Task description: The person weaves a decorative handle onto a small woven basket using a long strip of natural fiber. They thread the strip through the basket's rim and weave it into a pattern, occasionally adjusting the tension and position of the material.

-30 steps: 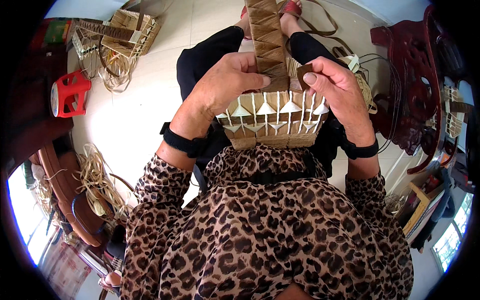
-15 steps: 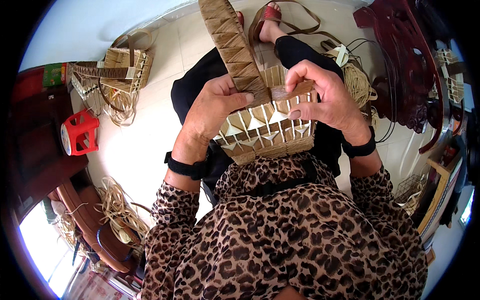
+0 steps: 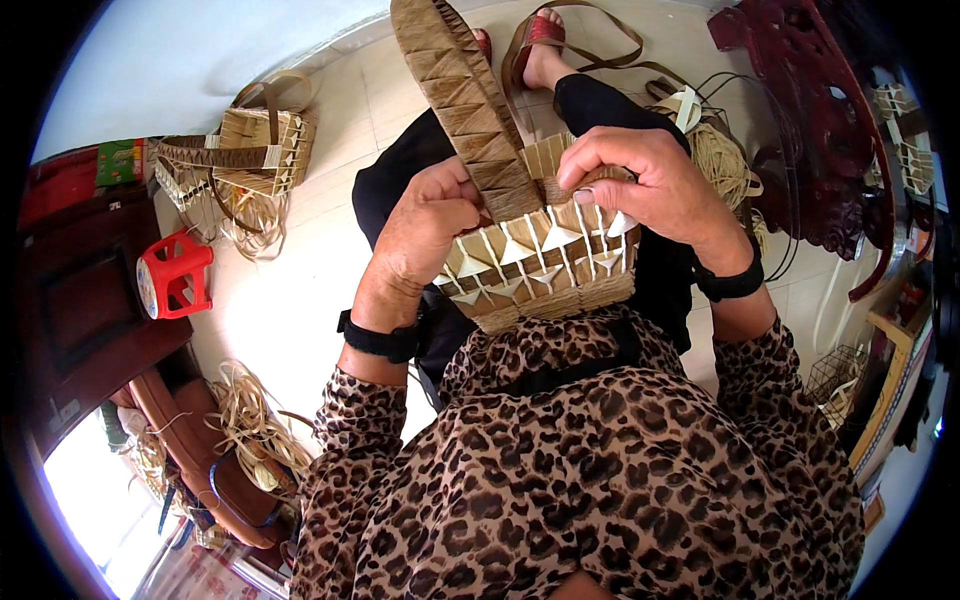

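A small woven basket [image 3: 545, 270], tan with white stitching and pale triangles, rests in my lap against my shirt. Its broad brown plaited handle [image 3: 455, 90] rises away from me. At the handle's foot my left hand [image 3: 435, 220] is closed on the basket's rim, its fingertips partly hidden. My right hand [image 3: 645, 185] pinches the rim on the right between thumb and curled forefinger. A flat brown strip [image 3: 550, 190] runs along the rim between the hands, its right end hidden under my right fingers.
More woven baskets [image 3: 260, 150] and a red plastic stool [image 3: 175, 275] stand on the left. Loose pale strips [image 3: 250, 420] lie at the lower left, with a fibre bundle [image 3: 715, 160] to the right. Dark carved furniture [image 3: 800, 120] is on the right. A long brown strip [image 3: 600, 15] trails by my foot.
My right thumb has moved up to the rim, and the brown strip that stuck out along it is now mostly covered. My left thumb has drawn back from the handle's foot.
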Action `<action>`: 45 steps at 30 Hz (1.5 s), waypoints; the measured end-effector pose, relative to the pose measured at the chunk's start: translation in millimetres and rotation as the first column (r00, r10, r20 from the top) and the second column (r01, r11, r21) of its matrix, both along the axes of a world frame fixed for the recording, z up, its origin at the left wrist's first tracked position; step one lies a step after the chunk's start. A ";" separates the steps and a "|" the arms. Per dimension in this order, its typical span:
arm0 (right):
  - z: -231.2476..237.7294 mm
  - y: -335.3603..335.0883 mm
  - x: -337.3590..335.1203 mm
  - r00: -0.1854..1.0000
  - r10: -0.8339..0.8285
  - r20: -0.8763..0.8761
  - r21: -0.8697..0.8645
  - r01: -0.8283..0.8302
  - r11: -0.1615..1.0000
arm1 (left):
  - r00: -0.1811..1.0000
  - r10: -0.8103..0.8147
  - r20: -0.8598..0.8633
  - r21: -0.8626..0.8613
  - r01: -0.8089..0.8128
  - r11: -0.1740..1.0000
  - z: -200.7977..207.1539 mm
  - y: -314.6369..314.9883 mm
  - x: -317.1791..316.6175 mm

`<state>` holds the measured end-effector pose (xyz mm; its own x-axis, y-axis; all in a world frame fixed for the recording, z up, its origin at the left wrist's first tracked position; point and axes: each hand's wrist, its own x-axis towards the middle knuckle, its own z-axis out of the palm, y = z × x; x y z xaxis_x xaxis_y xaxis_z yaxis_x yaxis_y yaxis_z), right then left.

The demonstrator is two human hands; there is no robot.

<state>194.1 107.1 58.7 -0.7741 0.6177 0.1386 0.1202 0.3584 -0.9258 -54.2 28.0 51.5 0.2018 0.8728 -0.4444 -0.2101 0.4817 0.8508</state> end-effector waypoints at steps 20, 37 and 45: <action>-8.5 -5.0 -10.6 0.990 0.122 -0.067 -0.025 -0.124 0.992 | 0.997 0.064 -0.036 0.028 -0.063 0.998 3.6 -2.8 5.3; 9.5 -34.2 -8.3 0.987 0.130 -0.093 0.039 -0.127 0.991 | 0.945 0.301 -0.124 0.177 -0.277 0.944 11.2 -36.5 18.6; 8.7 -40.1 -4.9 0.980 0.143 -0.141 0.108 -0.128 0.986 | 0.929 0.316 -0.195 0.281 -0.255 0.925 25.4 -52.1 24.0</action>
